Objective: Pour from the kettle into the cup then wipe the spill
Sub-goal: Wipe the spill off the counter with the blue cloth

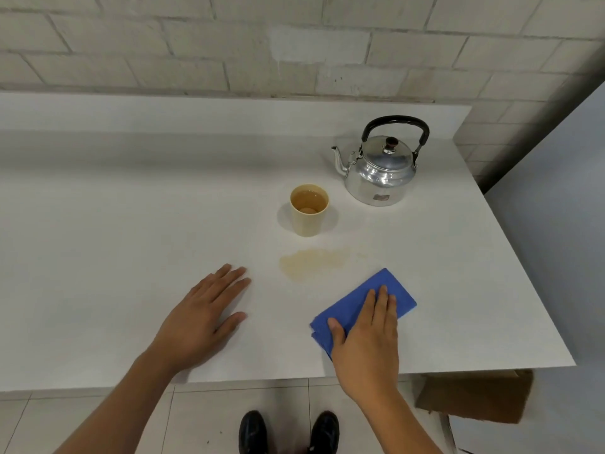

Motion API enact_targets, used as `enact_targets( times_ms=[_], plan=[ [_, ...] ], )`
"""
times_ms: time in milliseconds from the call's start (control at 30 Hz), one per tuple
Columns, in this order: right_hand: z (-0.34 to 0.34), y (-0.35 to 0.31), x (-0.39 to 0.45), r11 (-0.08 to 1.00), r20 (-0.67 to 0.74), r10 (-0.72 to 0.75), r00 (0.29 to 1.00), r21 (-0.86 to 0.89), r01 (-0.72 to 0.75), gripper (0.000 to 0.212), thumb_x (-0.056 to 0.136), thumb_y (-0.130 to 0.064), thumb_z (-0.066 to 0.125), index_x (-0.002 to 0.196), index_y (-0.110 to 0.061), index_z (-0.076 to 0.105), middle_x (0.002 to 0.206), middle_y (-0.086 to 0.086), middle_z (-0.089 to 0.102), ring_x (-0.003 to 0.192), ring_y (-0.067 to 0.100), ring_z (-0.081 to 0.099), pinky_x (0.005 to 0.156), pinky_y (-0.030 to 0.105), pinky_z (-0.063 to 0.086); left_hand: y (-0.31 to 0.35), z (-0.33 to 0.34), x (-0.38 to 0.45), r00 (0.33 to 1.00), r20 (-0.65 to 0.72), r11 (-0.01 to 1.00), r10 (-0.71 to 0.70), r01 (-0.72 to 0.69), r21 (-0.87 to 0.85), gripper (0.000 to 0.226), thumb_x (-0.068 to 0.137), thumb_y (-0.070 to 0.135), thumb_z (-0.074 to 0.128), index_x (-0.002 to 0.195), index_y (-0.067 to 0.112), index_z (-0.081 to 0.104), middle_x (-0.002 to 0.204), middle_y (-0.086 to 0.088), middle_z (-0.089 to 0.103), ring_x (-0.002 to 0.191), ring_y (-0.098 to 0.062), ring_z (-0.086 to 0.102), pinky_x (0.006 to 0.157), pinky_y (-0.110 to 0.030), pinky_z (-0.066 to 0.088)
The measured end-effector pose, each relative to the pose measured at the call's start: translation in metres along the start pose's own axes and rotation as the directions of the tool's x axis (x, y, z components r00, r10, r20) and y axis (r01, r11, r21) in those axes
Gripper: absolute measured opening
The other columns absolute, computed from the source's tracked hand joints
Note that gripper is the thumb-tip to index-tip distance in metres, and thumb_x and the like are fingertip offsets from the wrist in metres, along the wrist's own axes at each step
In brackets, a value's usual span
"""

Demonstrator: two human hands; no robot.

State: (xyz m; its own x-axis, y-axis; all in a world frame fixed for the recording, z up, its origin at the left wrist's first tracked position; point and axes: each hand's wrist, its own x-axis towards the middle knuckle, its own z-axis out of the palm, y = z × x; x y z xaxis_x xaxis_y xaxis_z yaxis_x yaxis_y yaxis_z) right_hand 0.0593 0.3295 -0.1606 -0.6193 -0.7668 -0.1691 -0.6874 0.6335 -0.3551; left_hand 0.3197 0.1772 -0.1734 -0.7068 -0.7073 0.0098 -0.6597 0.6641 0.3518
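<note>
Blue cloth: it lay folded flat on the white bench, near the front edge and toward the right side.
Right hand: it was pressed flat on top of the cloth, the four fingers close together, the thumb apart on the left part of the cloth; nothing was pinched.
Left hand: it rested open on the bare bench near the front edge, fingers slightly spread, holding nothing.
Spill: a pale brown, thin puddle lay between the cup and the cloth, just beside the far left corner of the cloth and not yet touched by it.
Cup: it was a beige cup, standing upright behind the spill, filled with brownish liquid almost to the rim.
Kettle: shiny metal with a black handle, it stood upright toward the back right corner, spout pointing left, lid on.
Step, as I judge: the pouring looked finished and the wiping remained.
Handling of the cloth: it seemed soft, light and limp, so a flat palm on its middle should push it better than a pinch; folded layers may slide over each other.
In the way: the path to the spill was free, but the full cup stood near and a wide stroke could knock it.
Around: a cardboard box stood under the right end, and black shoes were on the tiled floor.
</note>
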Motion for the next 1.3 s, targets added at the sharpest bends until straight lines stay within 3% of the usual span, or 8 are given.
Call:
enact_targets(
  times_ms=[267, 467, 633, 767, 900, 1000, 1200, 1300],
  plan=[
    [-0.036, 0.037, 0.098, 0.999, -0.057, -0.007, 0.998, -0.036, 0.005, 0.067, 0.100, -0.016, 0.045, 0.157, 0.001, 0.014, 0.168, 0.015, 0.010, 0.155, 0.030, 0.004, 0.124, 0.043, 0.005, -0.001, 0.002, 0.001, 1.000, -0.016, 1.000, -0.024, 0.024, 0.006, 0.064, 0.104, 0.058, 0.035, 0.161, 0.029, 0.035, 0.170, 0.015, 0.025, 0.160, -0.006, 0.012, 0.128, -0.033, 0.018],
    [-0.015, -0.004, 0.130, 0.964, -0.090, -0.255, 0.963, 0.054, 0.260, 0.052, 0.107, -0.021, 0.037, 0.155, -0.003, 0.029, 0.165, 0.012, 0.024, 0.154, 0.026, 0.016, 0.125, 0.037, 0.006, -0.005, 0.007, 0.001, 0.999, -0.033, 1.000, -0.017, 0.018, 0.014, 0.063, 0.105, 0.060, 0.035, 0.162, 0.033, 0.031, 0.171, 0.019, 0.022, 0.160, -0.004, 0.010, 0.128, -0.031, 0.016],
    [-0.008, 0.007, 0.092, 0.829, 0.014, -0.560, 0.828, -0.003, 0.560, 0.065, 0.090, 0.004, 0.061, 0.151, -0.001, 0.038, 0.160, 0.014, 0.032, 0.150, 0.030, 0.026, 0.123, 0.040, 0.016, -0.007, 0.009, 0.002, 0.999, -0.043, 1.000, -0.010, 0.010, 0.006, 0.063, 0.104, 0.059, 0.038, 0.161, 0.032, 0.034, 0.170, 0.018, 0.025, 0.160, -0.005, 0.013, 0.128, -0.032, 0.018],
    [-0.022, 0.060, 0.078, 0.819, 0.014, -0.574, 0.819, 0.049, 0.572, 0.056, 0.089, 0.015, 0.059, 0.142, 0.001, 0.051, 0.153, 0.011, 0.042, 0.144, 0.031, 0.036, 0.122, 0.030, 0.018, -0.008, 0.010, 0.002, 0.999, -0.036, 1.000, -0.012, 0.013, 0.018, 0.063, 0.104, 0.058, 0.038, 0.162, 0.032, 0.032, 0.171, 0.018, 0.023, 0.160, -0.005, 0.011, 0.127, -0.032, 0.018],
    [-0.039, 0.074, 0.105, 0.930, -0.059, -0.358, 0.932, 0.063, 0.361, 0.049, 0.104, -0.005, 0.043, 0.153, -0.006, 0.036, 0.163, 0.005, 0.026, 0.152, 0.025, 0.021, 0.123, 0.034, 0.012, -0.007, 0.009, 0.001, 0.999, -0.027, 0.999, -0.019, 0.020, 0.029, 0.064, 0.105, 0.058, 0.038, 0.162, 0.032, 0.031, 0.171, 0.018, 0.022, 0.160, -0.004, 0.009, 0.128, -0.030, 0.015],
    [-0.027, 0.034, 0.118, 0.954, -0.076, -0.299, 0.951, -0.010, 0.299, 0.053, 0.105, -0.010, 0.041, 0.155, 0.000, 0.026, 0.165, 0.015, 0.020, 0.154, 0.030, 0.014, 0.125, 0.040, 0.009, -0.006, 0.009, 0.002, 0.999, -0.022, 0.999, -0.033, 0.034, 0.035, 0.068, 0.104, 0.060, 0.037, 0.164, 0.028, 0.027, 0.172, 0.016, 0.021, 0.160, -0.004, 0.008, 0.128, -0.030, 0.013],
    [0.023, -0.046, 0.065, 0.860, -0.014, -0.505, 0.863, -0.094, 0.502, 0.058, 0.105, -0.021, 0.036, 0.158, -0.004, 0.017, 0.167, 0.013, 0.011, 0.154, 0.032, 0.007, 0.125, 0.041, 0.005, -0.005, 0.008, 0.002, 0.994, -0.022, 0.993, -0.105, 0.106, 0.052, 0.080, 0.100, 0.067, 0.034, 0.165, 0.021, 0.022, 0.174, 0.010, 0.015, 0.161, -0.008, 0.005, 0.130, -0.035, 0.014],
    [0.029, -0.042, 0.031, 0.752, 0.074, -0.656, 0.751, -0.022, 0.659, 0.054, 0.107, -0.022, 0.035, 0.158, -0.013, 0.022, 0.167, 0.002, 0.014, 0.155, 0.020, 0.008, 0.125, 0.036, 0.003, -0.005, 0.006, 0.002, 0.995, -0.009, 0.994, -0.098, 0.099, 0.041, 0.083, 0.099, 0.070, 0.030, 0.165, 0.021, 0.022, 0.174, 0.010, 0.014, 0.161, -0.009, 0.007, 0.129, -0.033, 0.015]
  ],
)
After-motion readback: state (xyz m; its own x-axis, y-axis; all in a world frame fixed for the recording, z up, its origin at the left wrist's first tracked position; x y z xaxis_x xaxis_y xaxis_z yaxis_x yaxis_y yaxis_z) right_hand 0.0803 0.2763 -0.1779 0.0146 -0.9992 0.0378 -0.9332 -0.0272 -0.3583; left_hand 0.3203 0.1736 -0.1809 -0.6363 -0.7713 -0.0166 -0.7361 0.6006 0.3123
